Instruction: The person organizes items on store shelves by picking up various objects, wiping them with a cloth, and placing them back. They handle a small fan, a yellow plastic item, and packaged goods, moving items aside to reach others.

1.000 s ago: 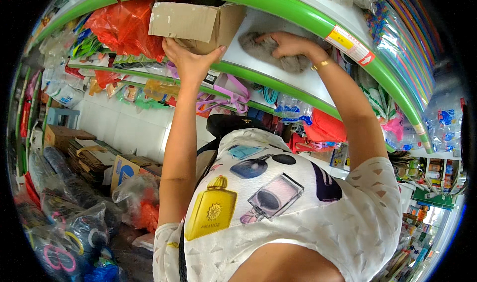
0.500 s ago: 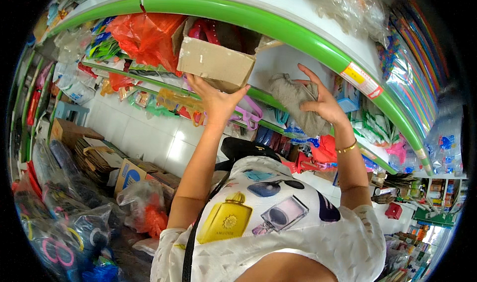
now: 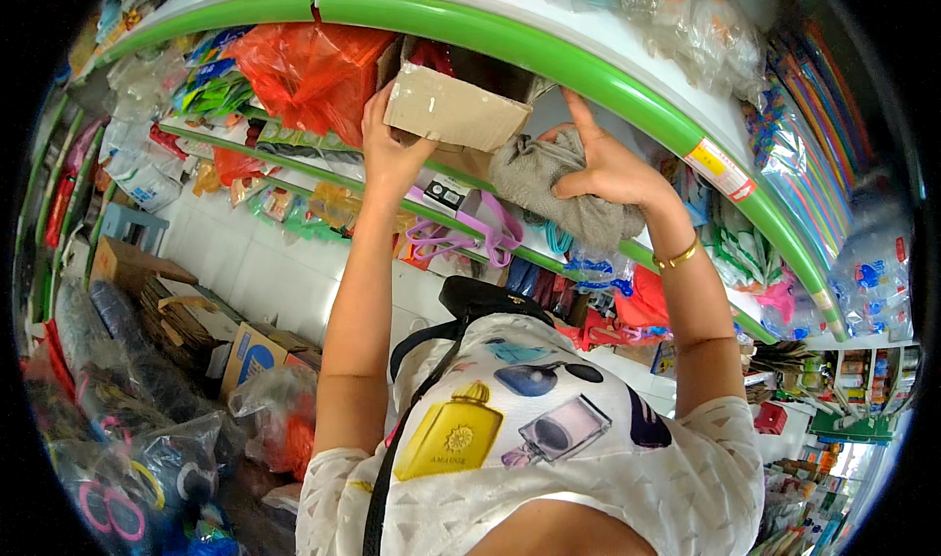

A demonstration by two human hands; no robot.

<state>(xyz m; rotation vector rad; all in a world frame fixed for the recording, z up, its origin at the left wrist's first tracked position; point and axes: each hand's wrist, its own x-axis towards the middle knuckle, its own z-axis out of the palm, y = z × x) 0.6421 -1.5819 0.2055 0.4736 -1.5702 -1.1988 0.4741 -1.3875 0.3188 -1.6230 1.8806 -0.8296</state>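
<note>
An open cardboard box (image 3: pixel 457 113) sits on the shelf under the green edge, with something red inside. My left hand (image 3: pixel 392 154) grips its left front corner, fingers up along the side and thumb below the front face. To the right of the box, a crumpled grey cloth (image 3: pixel 549 179) hangs bunched in my right hand (image 3: pixel 618 169). The thumb of that hand presses over the cloth while its fingers reach up to the box's right side. A red plastic bag (image 3: pixel 304 71) lies against the box on the left.
The green shelf edge (image 3: pixel 470 32) arches just above both hands. Purple straps (image 3: pixel 500 228) hang from a lower shelf. Bagged goods (image 3: pixel 147 458) and flattened cartons (image 3: pixel 181 321) are piled on the left. Bundles of striped, colourful goods (image 3: pixel 814 154) stand at the right.
The box has shifted right and slightly down, and my left hand has moved from under it to its left side. My right hand has brought the cloth left, up against the box.
</note>
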